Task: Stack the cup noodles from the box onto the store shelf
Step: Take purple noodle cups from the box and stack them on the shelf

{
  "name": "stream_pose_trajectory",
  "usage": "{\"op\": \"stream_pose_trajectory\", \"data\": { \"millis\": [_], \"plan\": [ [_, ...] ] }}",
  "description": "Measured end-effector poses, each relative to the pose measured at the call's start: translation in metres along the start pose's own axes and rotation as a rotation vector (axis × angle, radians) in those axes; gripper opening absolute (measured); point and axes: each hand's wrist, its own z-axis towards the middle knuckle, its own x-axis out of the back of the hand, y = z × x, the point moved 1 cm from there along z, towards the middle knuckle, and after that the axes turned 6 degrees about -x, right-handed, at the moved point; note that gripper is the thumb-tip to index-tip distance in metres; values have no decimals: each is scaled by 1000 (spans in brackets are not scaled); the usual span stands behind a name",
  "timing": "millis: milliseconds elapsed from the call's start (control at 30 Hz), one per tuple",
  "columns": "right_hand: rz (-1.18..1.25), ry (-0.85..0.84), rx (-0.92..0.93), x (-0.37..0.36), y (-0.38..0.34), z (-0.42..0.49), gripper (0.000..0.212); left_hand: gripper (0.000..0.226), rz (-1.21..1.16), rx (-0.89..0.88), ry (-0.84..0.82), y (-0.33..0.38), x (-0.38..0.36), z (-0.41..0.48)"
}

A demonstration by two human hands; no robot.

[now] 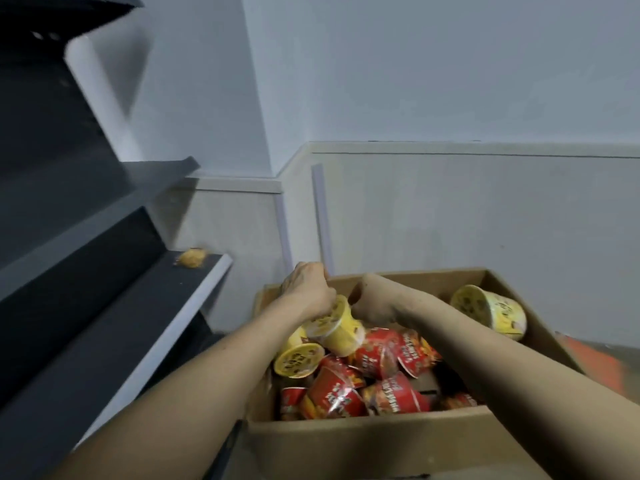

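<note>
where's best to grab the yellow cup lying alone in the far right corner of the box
Around its side wall, from above: the yellow cup lies on its side, lid facing left, with nothing on top of it.

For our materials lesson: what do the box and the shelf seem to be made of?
The box: probably corrugated cardboard, matt brown, with folded flaps. The shelf: perhaps painted metal, smooth dark surface, pale edge strip; blur leaves it open.

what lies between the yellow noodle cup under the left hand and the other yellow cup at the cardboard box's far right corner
In the head view, the right hand and its forearm cross that stretch, above a heap of red noodle cups.
</note>
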Motion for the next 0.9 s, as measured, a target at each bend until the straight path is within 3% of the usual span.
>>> {"op": "stream_pose_trajectory", "data": {
  "millis": [167, 267, 367, 500, 633, 733, 767, 833, 900],
  "plan": [
    [49, -46, -140, 15, 100, 23, 32, 33, 12, -53, -136, 63, -75, 39],
    [58, -66, -218, 16, 155, 34, 15, 38, 28, -82, -223, 93, -121, 56],
    [92, -78, -319, 13, 208, 39, 32, 38, 42, -102, -300, 119, -164, 67],
    [124, -135, -416, 9, 276, 46, 16, 31, 50, -129, -404, 143, -215, 77],
    [116, -129, -525, -3, 330, 51, 31, 32, 37, -111, -510, 154, -261, 85],
    [118, -161, -610, -16, 351, 56, 13, 29, 23, -90, -596, 154, -293, 87],
    [143, -155, -625, -22, 357, 60, 19, 27, 18, -84, -626, 153, -304, 88],
    [190, -149, -649, -32, 366, 68, 57, 28, 17, -64, -676, 150, -323, 89],
    [233, -114, -658, -39, 373, 77, 75, 40, 27, -48, -718, 146, -339, 91]
  ]
}}
